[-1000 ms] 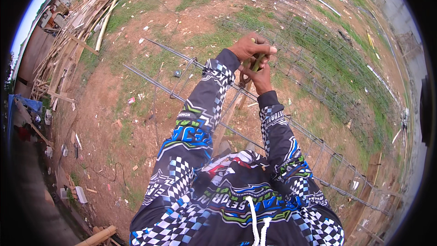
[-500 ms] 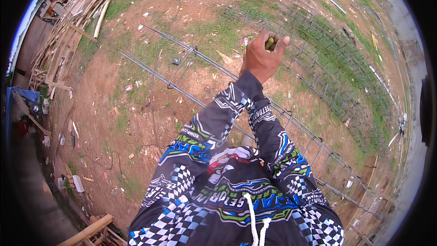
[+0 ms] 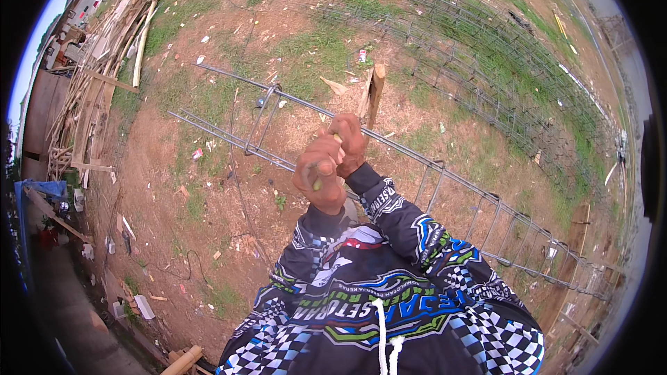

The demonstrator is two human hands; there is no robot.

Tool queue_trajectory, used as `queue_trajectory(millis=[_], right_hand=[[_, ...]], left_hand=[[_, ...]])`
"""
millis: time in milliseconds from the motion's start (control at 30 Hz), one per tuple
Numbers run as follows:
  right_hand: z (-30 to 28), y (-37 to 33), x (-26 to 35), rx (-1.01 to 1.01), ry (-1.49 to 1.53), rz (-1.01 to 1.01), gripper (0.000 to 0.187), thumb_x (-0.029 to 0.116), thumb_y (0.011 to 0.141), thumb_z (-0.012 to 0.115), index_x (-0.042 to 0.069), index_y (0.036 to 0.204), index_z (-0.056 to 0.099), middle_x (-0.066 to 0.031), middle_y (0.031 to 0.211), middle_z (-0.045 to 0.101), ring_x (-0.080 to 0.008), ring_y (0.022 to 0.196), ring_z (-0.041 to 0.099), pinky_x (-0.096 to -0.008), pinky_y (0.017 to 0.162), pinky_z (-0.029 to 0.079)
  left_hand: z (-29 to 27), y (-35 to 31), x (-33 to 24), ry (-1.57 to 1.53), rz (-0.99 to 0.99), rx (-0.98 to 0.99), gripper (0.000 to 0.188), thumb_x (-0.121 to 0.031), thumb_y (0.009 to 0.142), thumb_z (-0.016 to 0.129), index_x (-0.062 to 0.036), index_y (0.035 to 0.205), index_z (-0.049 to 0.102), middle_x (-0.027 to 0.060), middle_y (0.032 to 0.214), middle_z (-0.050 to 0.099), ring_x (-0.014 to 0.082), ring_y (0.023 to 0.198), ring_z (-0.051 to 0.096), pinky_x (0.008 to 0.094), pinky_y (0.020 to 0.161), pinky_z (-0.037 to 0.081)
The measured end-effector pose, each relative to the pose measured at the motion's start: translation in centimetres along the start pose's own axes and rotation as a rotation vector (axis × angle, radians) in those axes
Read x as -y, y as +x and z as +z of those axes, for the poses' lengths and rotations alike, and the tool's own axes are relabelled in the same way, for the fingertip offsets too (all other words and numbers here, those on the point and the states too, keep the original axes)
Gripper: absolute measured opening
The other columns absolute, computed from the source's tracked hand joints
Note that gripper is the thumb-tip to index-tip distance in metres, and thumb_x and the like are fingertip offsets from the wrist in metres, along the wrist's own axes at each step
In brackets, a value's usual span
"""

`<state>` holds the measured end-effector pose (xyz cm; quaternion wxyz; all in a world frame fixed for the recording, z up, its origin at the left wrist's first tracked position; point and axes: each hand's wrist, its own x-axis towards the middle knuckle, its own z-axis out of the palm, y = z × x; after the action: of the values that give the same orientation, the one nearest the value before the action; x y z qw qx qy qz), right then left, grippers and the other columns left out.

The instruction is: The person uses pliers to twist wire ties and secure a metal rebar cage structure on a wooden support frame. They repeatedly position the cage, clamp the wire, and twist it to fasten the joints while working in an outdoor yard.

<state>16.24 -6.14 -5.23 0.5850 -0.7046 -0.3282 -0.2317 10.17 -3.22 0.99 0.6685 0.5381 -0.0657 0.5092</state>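
L hand: ours (image 3: 319, 177), curled tight, fingers closed round a yellow-green tool handle (image 3: 317, 185); only a bit of it shows.
R hand: ours (image 3: 351, 142), also fisted, pressed up against the L; a 2nd yellow-green bit peeks out by its fingers. Same tool or not, can't tell.
Tool head: hidden by our fists; can't tell if it's on a bar or off it.
Rebar cage: long frame (image 3: 396, 146) runs under/just beyond our hands, upper L to lower R; hoops well spaced along the R part, one hoop (image 3: 267, 117) near the L end.
Wood post: stub (image 3: 375, 94) stands tilted just past the cage, near R hand; contact w/ bar unclear.
Step, we'd judge: handwork w/ the tool at the cage, betw. the L-end hoop and the rest; both hands committed to the grip.
Next move calls for, prob.: firm hold on handles, wrists clear of the bars, tool head in our sight bef. any squeeze or twist.
Behind: more mesh cages (image 3: 486, 62) on grass; timber pile (image 3: 114, 48) far L.
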Motion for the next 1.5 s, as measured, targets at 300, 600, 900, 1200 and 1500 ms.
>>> queue_trajectory(millis=[300,600,900,1200,1500], right_hand=[[-6.0,12.3,-3.8,0.752,0.64,0.722,0.026,0.017,0.079,0.078,0.005,0.092,0.06,-0.0017,0.084,0.065,-0.0112,0.075,0.061,-0.028,0.062,0.047],[-3.6,6.8,-2.5,-0.268,0.587,0.496,0.035,0.01,0.088,0.065,0.001,0.118,0.05,-0.0067,0.098,0.058,-0.0135,0.073,0.061,-0.0262,0.06,0.048],[-4.2,-2.3,1.8,0.011,0.093,0.211,0.047,0.01,0.082,0.072,0.001,0.122,0.048,-0.0068,0.105,0.057,-0.0153,0.086,0.059,-0.0283,0.07,0.049],[-2.8,-1.1,-1.8,0.002,0.148,0.228,0.06,0.01,0.076,0.079,0.002,0.125,0.045,-0.007,0.113,0.056,-0.017,0.099,0.057,-0.0304,0.08,0.05],[-4.7,7.2,-5.1,0.584,0.546,0.47,0.062,0.008,0.074,0.083,0.0,0.124,0.048,-0.0077,0.114,0.057,-0.0167,0.099,0.057,-0.0306,0.077,0.05]], left_hand=[[3.0,16.3,6.9,-0.338,-0.882,0.829,0.034,-0.031,0.09,0.071,-0.0011,0.078,0.061,0.003,0.068,0.058,0.0115,0.062,0.056,0.0272,0.057,0.045],[9.9,9.6,4.5,0.359,-0.429,0.558,0.071,-0.054,0.064,0.086,-0.0008,0.102,0.059,0.004,0.083,0.06,0.0164,0.077,0.06,0.0333,0.078,0.052],[5.2,0.8,-1.8,0.452,0.058,0.135,0.034,-0.031,0.076,0.083,-0.0094,0.077,0.058,0.0043,0.074,0.053,0.0219,0.072,0.051,0.0384,0.082,0.04],[7.6,2.4,-0.5,0.458,-0.35,-0.099,0.033,-0.031,0.081,0.081,-0.0037,0.093,0.066,0.0015,0.078,0.058,0.0084,0.069,0.05,0.0234,0.064,0.043],[3.3,13.4,3.7,0.027,-0.698,0.793,0.038,-0.035,0.081,0.079,-0.0015,0.072,0.064,0.0016,0.057,0.058,0.0087,0.051,0.053,0.0253,0.048,0.042]])
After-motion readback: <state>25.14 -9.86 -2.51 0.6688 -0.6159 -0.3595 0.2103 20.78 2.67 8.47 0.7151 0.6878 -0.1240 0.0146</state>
